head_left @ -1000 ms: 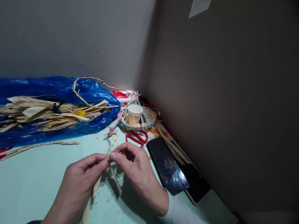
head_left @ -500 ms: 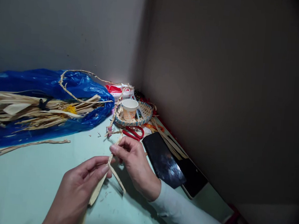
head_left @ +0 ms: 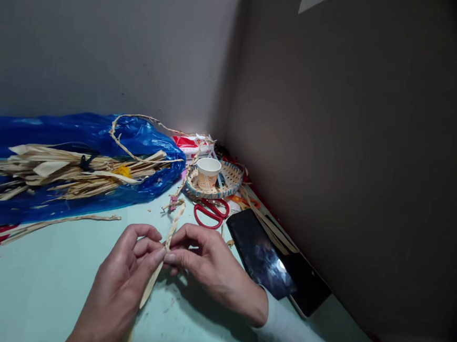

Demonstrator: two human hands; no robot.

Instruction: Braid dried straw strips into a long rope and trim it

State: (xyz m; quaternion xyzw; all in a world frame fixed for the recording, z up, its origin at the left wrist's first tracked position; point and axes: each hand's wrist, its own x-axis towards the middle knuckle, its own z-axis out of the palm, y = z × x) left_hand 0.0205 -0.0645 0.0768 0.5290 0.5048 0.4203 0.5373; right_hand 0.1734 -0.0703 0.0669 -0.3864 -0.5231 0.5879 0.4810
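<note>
Far left: I am seeing a crinkled blue plastic bag point(head_left: 143, 143) carrying a bundle of dry straw strips point(head_left: 74, 172).
Left hand: the left hand point(head_left: 120, 283) is pinching the pale flat plaited straw strip point(head_left: 175, 218) between thumb and forefinger.
Strip: it is running near-to-far between both hands, its far end pointing toward the red-handled scissors point(head_left: 213, 211).
Right hand: the right hand point(head_left: 213, 267) is pinching the same spot, fingertips meeting the left's.
Right: a glossy black phone point(head_left: 259, 252) is lying flat.

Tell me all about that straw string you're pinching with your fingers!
The straw string is pale tan and looks like dried leaf strips plaited together. From the fingers it runs across the light green table toward a small woven basket. The left hand and right hand pinch it at one spot, fingertips meeting. Below the pinch a loose flat strip trails down beside the left hand.
</note>
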